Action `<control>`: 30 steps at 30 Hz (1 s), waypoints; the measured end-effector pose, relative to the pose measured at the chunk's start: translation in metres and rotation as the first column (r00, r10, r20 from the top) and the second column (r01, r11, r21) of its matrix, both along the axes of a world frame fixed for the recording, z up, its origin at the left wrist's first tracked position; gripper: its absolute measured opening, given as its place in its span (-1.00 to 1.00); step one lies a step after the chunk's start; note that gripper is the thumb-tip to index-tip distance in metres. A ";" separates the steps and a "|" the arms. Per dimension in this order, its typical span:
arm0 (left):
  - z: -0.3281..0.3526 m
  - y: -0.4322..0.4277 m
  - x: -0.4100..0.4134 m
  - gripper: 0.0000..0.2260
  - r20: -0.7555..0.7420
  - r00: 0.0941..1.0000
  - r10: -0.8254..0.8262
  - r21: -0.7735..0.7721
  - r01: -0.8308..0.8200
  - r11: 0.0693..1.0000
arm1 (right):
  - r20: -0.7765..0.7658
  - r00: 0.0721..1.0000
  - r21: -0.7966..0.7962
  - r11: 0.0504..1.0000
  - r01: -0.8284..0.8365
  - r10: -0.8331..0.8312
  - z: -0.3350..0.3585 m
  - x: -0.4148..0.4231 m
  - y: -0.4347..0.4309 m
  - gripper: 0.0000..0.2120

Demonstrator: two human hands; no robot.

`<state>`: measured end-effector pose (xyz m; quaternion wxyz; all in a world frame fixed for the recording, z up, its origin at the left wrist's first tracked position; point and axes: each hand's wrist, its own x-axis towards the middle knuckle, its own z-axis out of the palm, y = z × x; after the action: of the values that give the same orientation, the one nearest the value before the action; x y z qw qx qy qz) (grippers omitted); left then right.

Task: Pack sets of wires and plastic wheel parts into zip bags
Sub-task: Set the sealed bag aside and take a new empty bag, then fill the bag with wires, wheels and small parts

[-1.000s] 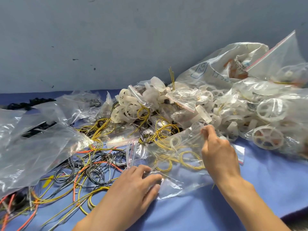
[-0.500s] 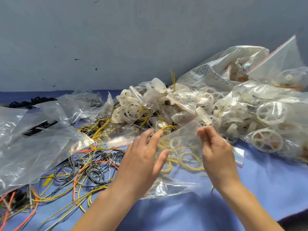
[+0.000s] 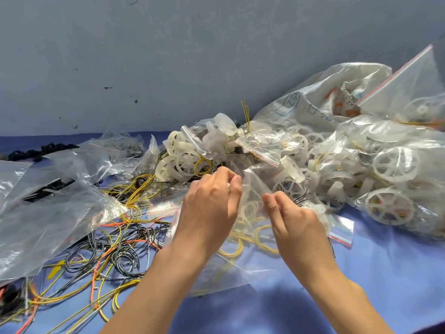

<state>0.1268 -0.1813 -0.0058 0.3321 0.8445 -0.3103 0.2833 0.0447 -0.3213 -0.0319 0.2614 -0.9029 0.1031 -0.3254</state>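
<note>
Left hand [image 3: 209,208]: fingers curled together, pinching the bag's upper edge.
Right hand [image 3: 296,222]: fingers pinching the same film, just beside.
Zip bag [image 3: 252,189]: clear crinkled film, yellow wire coils [image 3: 250,239] inside, lower end on the blue counter [image 3: 373,285].
Wheel parts [image 3: 289,162]: translucent white spoked rings, heaped behind.

We log the left hand [image 3: 212,206] and right hand [image 3: 295,220] pinching the upper edge of a clear plastic zip bag [image 3: 255,186] holding yellow wire coils [image 3: 258,237]. White spoked plastic wheels [image 3: 185,162] heap just behind it. Loose black, orange and yellow wires [image 3: 120,251] lie to the left on the blue tabletop [image 3: 373,273].
</note>
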 end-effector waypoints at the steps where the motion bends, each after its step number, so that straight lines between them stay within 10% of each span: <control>1: -0.004 0.000 0.006 -0.85 -0.048 0.999 0.009 -0.021 -0.010 1.000 | -0.074 0.996 0.007 0.999 0.045 -0.044 -0.001 -0.001 -0.008 -0.62; 5: -0.016 0.014 0.056 -0.84 -0.382 0.915 0.128 -0.122 -0.187 0.975 | -0.318 0.931 0.045 0.977 0.206 -0.182 0.000 -0.002 -0.031 -0.76; 8: -0.024 0.026 0.101 -0.65 -0.519 0.803 0.293 0.080 -0.296 0.952 | -0.148 0.955 0.054 0.962 0.269 -0.259 0.006 0.005 -0.026 -0.75; 11: -0.033 0.030 0.130 -0.56 -0.452 0.745 0.491 0.393 -0.328 0.859 | 0.116 0.980 0.047 0.986 0.158 -0.162 0.017 0.009 0.002 -0.79; 18: -0.037 0.032 0.155 -0.61 -0.177 0.824 0.538 0.626 -0.328 0.708 | -0.132 0.960 -0.062 0.964 -0.258 0.249 -0.002 0.021 0.060 -0.74; 24: -0.043 0.056 0.166 -0.70 -0.321 0.818 0.478 0.396 -0.343 0.852 | -0.374 0.805 -0.193 0.810 -0.554 0.461 -0.020 0.029 0.094 -0.44; 30: -0.045 0.077 0.165 -0.81 -0.412 0.853 0.319 0.159 -0.277 0.948 | -0.490 0.758 -0.251 0.763 -0.595 0.430 -0.023 0.033 0.105 -0.69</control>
<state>0.2921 -0.1040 -0.0504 0.3047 0.9385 -0.1069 0.1219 0.0777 -0.2161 -0.0552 0.1285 -0.9753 -0.1694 -0.0593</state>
